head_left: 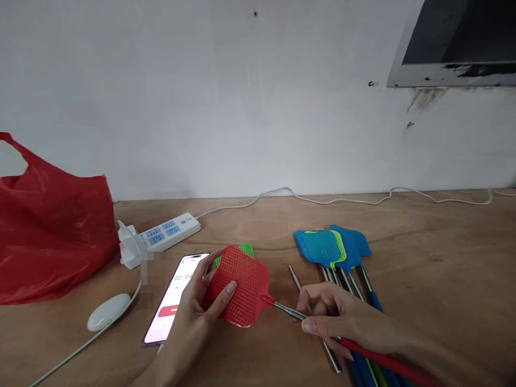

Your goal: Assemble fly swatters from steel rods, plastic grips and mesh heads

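A red mesh-headed fly swatter [248, 285] slants, its handle [379, 356] toward lower right.

At least five flyswatters [245, 279], two hands [201, 309] [342, 314], one loose metal rod [331, 357], one smartphone [171, 298], one power strip [183, 228], one plastic bag [60, 231].

Table [443, 269] against wall [242, 107]. Bag [60, 231] far left, power strip [183, 230] right of it, cable [336, 201] from strip rightward along wall. Phone [167, 309] before strip. Swatter [244, 287] between left hand [201, 306] and right hand [336, 318]; second swatter [247, 249] behind. Rod [331, 357] left of swatter pile [320, 248].
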Available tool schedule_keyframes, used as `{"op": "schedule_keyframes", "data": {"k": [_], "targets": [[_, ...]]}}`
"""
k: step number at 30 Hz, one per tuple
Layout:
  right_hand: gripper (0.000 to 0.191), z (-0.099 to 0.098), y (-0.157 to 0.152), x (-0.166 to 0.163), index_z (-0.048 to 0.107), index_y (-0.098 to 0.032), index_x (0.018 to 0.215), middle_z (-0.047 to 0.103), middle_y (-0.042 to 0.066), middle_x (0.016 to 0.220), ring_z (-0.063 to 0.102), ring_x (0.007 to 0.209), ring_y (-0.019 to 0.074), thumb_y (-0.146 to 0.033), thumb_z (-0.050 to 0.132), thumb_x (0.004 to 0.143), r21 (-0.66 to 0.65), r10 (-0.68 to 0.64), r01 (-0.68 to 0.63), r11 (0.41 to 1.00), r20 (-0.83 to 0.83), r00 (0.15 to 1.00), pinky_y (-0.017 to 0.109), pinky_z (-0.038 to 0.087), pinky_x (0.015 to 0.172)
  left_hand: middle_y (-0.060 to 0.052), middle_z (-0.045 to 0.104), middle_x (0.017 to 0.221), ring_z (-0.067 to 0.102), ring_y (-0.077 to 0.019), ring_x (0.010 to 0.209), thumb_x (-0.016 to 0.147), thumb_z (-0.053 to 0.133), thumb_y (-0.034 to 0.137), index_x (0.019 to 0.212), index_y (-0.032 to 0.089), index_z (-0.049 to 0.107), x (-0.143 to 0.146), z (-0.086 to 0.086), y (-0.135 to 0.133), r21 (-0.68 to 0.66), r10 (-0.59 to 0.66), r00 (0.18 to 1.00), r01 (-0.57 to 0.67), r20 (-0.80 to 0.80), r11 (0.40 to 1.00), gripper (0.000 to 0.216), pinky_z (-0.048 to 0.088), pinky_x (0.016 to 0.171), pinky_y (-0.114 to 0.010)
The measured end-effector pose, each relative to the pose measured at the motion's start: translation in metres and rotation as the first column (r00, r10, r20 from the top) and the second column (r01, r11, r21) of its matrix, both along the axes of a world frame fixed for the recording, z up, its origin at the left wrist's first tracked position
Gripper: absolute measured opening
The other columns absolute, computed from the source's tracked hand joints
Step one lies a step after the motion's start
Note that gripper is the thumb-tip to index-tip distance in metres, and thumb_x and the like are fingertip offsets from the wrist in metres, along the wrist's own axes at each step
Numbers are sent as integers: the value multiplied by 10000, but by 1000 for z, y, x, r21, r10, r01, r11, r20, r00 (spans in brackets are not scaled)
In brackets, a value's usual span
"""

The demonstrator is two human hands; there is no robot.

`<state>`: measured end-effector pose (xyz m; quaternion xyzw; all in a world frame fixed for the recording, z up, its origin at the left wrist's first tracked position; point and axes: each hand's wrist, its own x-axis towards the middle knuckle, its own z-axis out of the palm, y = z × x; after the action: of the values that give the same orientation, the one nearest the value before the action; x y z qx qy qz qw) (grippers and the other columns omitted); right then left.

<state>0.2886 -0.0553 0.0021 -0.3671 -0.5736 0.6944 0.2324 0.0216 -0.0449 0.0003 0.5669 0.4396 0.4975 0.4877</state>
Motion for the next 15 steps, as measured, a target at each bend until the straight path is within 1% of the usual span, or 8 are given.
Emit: {"op": "schedule_keyframes", "data": {"k": [5, 10, 15], "targets": [[415, 2, -5, -4, 496, -203, 889, 458, -145, 411, 313, 309, 39, -553, 702, 804, -5, -7, 7, 1000, 30, 1000, 177, 246, 357, -103, 692, 1245, 687, -317, 1084, 873, 698, 461, 1339, 251, 456, 3, -9, -1, 11, 24, 999, -24, -42, 1000, 566, 600, 835, -394], [431, 5, -11, -5, 488, -208, 909, 443, -149, 423, 319, 324, 41, -576, 685, 805, 9, -47, 47, 999, 59, 997, 180, 278, 382, -91, 695, 1230, 678, -298, 1103, 891, 674, 454, 1302, 259, 442, 5, -9, -4, 12, 13, 997, -12, -70, 1000, 511, 586, 879, -395], [434, 4, -12, -7, 476, -215, 898, 427, -155, 398, 301, 316, 42, -607, 649, 827, 24, -14, 13, 1000, 62, 998, 181, 293, 387, -92, 687, 1236, 671, -294, 1119, 895, 661, 455, 1286, 258, 436, 5, -6, -7, 22, 11, 994, -9, -105, 1000, 492, 583, 899, -395]]}}
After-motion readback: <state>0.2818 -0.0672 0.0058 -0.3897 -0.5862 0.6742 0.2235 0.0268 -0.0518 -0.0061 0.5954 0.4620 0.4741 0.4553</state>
